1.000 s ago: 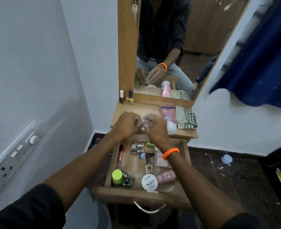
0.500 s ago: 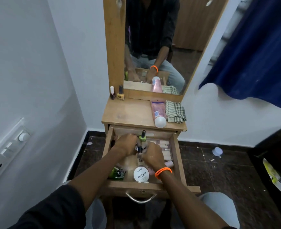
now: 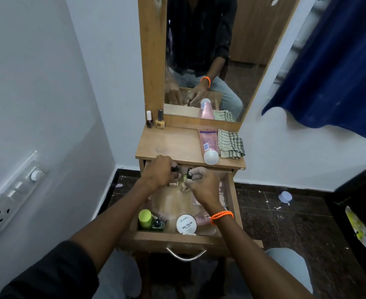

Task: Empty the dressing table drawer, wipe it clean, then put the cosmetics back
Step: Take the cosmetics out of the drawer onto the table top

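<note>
The wooden drawer (image 3: 177, 238) of the dressing table stands pulled out. My left hand (image 3: 159, 171) is curled round a small dark-capped bottle (image 3: 175, 168) over the drawer's back. My right hand (image 3: 203, 186), with an orange wristband, pinches small nail polish bottles (image 3: 187, 174), one greenish. At the drawer's front lie a lime-green capped jar (image 3: 145, 218), a dark green bottle (image 3: 158, 223), a round white nail polish remover tub (image 3: 186, 223) and a pink tube (image 3: 202, 219). Other items under my hands are hidden.
On the tabletop (image 3: 169, 145) lie a pink tube with a white cap (image 3: 209, 145) and a checked cloth (image 3: 230, 143); two nail polish bottles (image 3: 155, 120) stand by the mirror (image 3: 210, 50). A white wall with sockets (image 3: 7, 203) is left, dark floor right.
Both hands came down from the tabletop edge into the drawer, then lifted small bottles toward its back. The camera view shifted downward and back up a little.
</note>
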